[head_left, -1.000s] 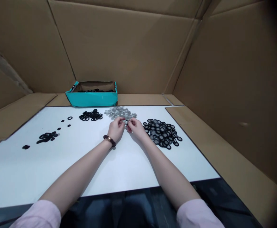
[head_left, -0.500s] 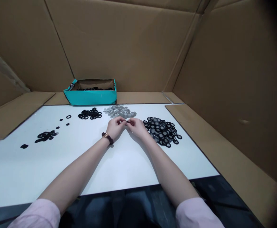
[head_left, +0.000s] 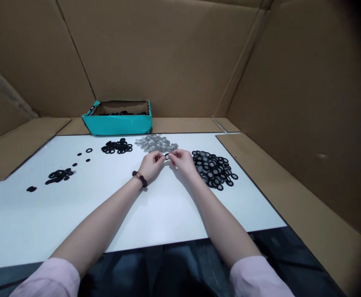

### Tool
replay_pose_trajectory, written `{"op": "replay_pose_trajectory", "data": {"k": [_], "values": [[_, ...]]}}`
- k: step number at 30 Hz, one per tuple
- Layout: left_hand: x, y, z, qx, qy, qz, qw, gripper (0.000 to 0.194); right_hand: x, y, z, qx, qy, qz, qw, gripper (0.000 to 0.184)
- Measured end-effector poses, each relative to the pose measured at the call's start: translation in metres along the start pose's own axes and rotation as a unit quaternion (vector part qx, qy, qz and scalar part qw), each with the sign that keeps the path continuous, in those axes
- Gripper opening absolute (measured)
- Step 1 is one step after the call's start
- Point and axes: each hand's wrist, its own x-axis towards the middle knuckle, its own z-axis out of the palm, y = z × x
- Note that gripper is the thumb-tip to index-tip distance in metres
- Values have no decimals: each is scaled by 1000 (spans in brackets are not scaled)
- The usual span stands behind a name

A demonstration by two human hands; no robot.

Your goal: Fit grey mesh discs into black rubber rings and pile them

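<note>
At far left, a brown cardboard wall [head_left: 4, 105] along a cardboard-edged white table [head_left: 16, 231]. On the table's left part, a small black clump [head_left: 31, 189], then a larger heap of black rings and discs [head_left: 59, 176]. Just behind, a few small black discs [head_left: 88, 160] and one loose ring [head_left: 89, 150], scattered apart. Farther right, near the back edge, a pile of black rings [head_left: 117, 147]. Behind that, on a cardboard ledge, a teal box [head_left: 118, 125] with black pieces inside, before a creased cardboard back wall [head_left: 155, 53]. Next, a pile of grey discs [head_left: 155, 144], just beyond both hands. In front of it, a left hand [head_left: 150, 165] in a dark beaded bracelet [head_left: 139, 178], fingers pinched together at the left edge of a small dark-rimmed ring [head_left: 167, 156]. At the ring's right edge, above the table, a right hand [head_left: 184, 163] with fingers likewise pinched closed on it. Just right of that, a big pile of black rings with grey centres [head_left: 214, 170]. At far right, a cardboard strip, then a tall cardboard side wall [head_left: 310, 103], in shadow.
</note>
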Motion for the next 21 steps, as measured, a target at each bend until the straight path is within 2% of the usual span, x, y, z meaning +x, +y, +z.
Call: {"op": "replay_pose_trajectory", "data": {"k": [4, 8, 13, 21], "values": [[2, -1, -6, 47, -25, 42, 998, 13, -1, 0, -4, 30, -77, 68, 994, 10], [3, -2, -7, 42, -66, 67, 995, 14, -1, 4, -6, 3, -119, 68, 991, 9], [3, -2, -3, 52, -92, 81, 991, 15, 2, 9, -6, -20, -123, 21, 992, 10], [2, 1, -3, 68, -35, 55, 996, 14, -8, -5, -2, -68, -78, 15, 995, 14]]}}
